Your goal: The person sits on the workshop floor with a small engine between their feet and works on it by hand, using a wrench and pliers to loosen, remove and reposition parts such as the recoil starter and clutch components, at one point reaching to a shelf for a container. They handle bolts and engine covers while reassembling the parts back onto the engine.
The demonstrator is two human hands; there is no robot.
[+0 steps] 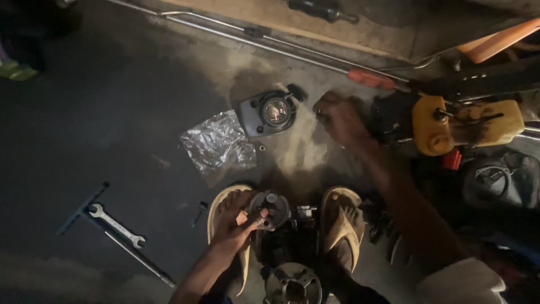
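My left hand (239,224) grips a dark round engine part (272,209) that sits on the floor between my two sandalled feet. My right hand (339,117) reaches forward over the concrete floor, fingers curled next to a black-and-yellow small engine (444,126); what it pinches is too small and dark to tell. A grey recoil starter cover (269,111) lies just left of that hand. Below my left hand sits a round metal flange (293,284).
A crumpled clear plastic bag (216,145) lies left of the starter cover. An open-ended spanner (117,225) and a T-handle rod (84,207) rest at the lower left. A long metal shaft (247,35) with a red grip (370,79) runs along the back. Dark parts crowd the right.
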